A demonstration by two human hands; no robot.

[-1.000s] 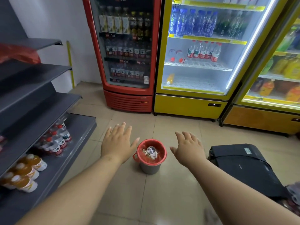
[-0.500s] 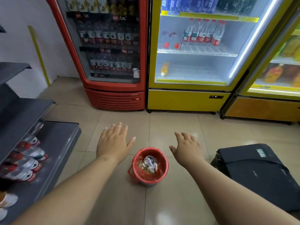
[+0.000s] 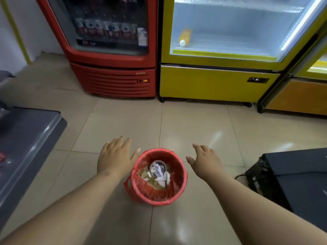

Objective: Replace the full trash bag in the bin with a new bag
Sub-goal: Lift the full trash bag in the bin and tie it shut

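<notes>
The left grip [image 3: 115, 158] is hovering palm down with its fingers spread and holding nothing, at 10 o'clock from the bin [image 3: 159, 149]; its thumb is lying just beside the rim. The right grip [image 3: 206, 162] is hanging likewise at 2 o'clock, fingers spread and loose, and is pinching nothing. Between them the bin is standing on the tiled floor [image 3: 194, 124], with the red trash bag [image 3: 179, 189] lining it and draping over its rim. Crumpled paper trash [image 3: 160, 173] is lying inside. A black case [image 3: 297, 183] is sitting at 3 o'clock, a grey shelf [image 3: 26, 138] at 9, a red cooler [image 3: 113, 80] at 11 and a yellow cooler [image 3: 212, 82] at 1.
</notes>
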